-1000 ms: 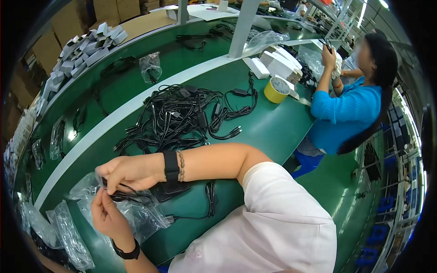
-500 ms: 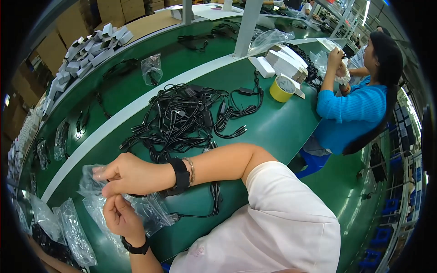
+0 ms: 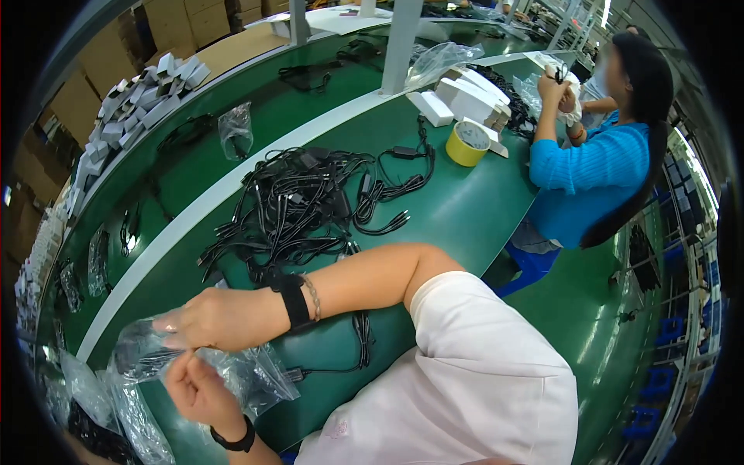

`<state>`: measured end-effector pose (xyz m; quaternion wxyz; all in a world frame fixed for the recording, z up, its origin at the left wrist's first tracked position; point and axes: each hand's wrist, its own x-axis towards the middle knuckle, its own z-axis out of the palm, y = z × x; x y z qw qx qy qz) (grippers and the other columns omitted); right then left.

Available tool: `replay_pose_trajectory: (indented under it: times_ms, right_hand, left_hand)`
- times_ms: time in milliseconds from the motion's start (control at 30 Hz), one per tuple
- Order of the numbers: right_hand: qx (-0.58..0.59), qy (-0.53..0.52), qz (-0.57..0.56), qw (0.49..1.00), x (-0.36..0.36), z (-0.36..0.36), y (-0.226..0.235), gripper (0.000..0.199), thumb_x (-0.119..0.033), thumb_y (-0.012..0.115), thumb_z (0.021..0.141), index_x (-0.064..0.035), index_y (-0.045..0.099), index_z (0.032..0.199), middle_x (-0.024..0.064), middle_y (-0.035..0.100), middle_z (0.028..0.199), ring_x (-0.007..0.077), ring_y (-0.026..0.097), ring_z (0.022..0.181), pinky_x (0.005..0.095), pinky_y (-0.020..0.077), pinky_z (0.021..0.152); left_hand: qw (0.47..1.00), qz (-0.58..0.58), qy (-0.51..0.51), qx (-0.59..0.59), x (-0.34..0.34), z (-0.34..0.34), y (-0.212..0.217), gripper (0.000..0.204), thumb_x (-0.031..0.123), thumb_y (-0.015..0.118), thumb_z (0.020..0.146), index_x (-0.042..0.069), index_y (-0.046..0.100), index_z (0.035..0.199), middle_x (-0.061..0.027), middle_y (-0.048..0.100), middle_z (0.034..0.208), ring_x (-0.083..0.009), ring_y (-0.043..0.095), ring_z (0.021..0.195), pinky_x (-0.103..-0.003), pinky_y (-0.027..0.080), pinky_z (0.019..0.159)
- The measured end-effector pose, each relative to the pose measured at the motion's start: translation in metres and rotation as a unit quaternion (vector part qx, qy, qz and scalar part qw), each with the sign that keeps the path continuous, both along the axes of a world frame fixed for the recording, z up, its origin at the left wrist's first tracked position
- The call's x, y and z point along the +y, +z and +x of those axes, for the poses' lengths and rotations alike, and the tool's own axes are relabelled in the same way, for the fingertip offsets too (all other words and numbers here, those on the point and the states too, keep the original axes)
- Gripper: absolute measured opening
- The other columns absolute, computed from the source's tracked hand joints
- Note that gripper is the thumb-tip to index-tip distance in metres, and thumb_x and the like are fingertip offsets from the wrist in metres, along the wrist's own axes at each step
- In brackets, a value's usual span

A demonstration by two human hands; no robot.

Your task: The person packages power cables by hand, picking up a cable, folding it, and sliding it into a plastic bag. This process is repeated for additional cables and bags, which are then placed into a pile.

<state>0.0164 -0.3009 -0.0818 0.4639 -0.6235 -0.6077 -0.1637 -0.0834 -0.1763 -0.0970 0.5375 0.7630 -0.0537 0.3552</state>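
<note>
My right hand point(image 3: 221, 318) reaches across from the right, with a black wristband and a thin bracelet on its wrist. It pinches the top of a clear plastic bag point(image 3: 139, 353) that has a black cable inside. Just below, my left hand point(image 3: 198, 387), wearing a black watch, grips the same bag from underneath. A second clear bag point(image 3: 252, 376) lies on the green table point(image 3: 457, 209) under my right forearm. A tangled pile of black cables point(image 3: 302, 201) lies beyond my hands.
More clear bags point(image 3: 116, 411) are heaped at the lower left. A yellow tape roll point(image 3: 467, 143) and white boxes point(image 3: 465, 97) sit near a co-worker in a blue top point(image 3: 589, 170). Small white boxes point(image 3: 139, 101) and cardboard cartons point(image 3: 190, 19) line the far side.
Both my hands have shifted slightly left and lower in the view, still on the bag. The co-worker has raised both hands in front of the face.
</note>
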Motion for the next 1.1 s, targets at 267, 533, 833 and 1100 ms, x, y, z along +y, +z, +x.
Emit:
replay_pose_trajectory:
  times_ms: [267,533,833,1100]
  right_hand:
    - [-0.067,-0.088,-0.033,0.993,-0.007,0.002,0.018,0.022,-0.006,0.065,0.068,-0.0043,0.064,0.091,0.0103,0.064,0.086,0.0247,0.061,0.078,0.0321,0.0506,0.065]
    - [-0.086,-0.136,-0.014,0.987,-0.015,0.006,0.037,0.05,-0.014,0.073,0.066,-0.0042,0.054,0.112,0.0118,0.056,0.111,0.026,0.054,0.1,0.0328,0.0456,0.079]
    - [0.262,-0.024,-0.159,0.951,0.035,0.026,0.041,0.026,0.0,0.058,0.075,-0.0006,0.06,0.101,0.0058,0.063,0.082,0.0101,0.058,0.059,0.0229,0.0487,0.056]
    - [0.14,-0.243,-0.151,0.948,0.055,0.197,0.071,0.025,-0.01,0.057,0.077,-0.0044,0.061,0.101,0.0041,0.063,0.085,0.01,0.058,0.077,0.0227,0.0469,0.067]
  left_hand:
    - [0.99,-0.138,0.025,0.02,0.025,0.02,0.015,0.008,0.007,0.057,0.085,0.0,0.059,0.088,0.002,0.052,0.063,-0.0016,0.042,0.05,-0.016,0.032,0.043]
    - [0.963,-0.258,-0.06,0.052,0.036,0.013,0.024,0.011,0.011,0.056,0.086,0.001,0.056,0.092,0.0004,0.054,0.06,-0.0025,0.045,0.048,-0.016,0.034,0.043]
    - [0.954,-0.275,-0.112,-0.03,0.038,0.019,0.027,0.017,0.012,0.054,0.087,-0.001,0.052,0.098,-0.0023,0.053,0.065,-0.0055,0.048,0.053,-0.018,0.04,0.048]
    - [0.984,0.105,0.095,-0.11,0.07,0.03,0.015,0.017,0.002,0.059,0.079,0.0,0.054,0.095,-0.0075,0.055,0.067,-0.0139,0.054,0.051,-0.023,0.042,0.047]
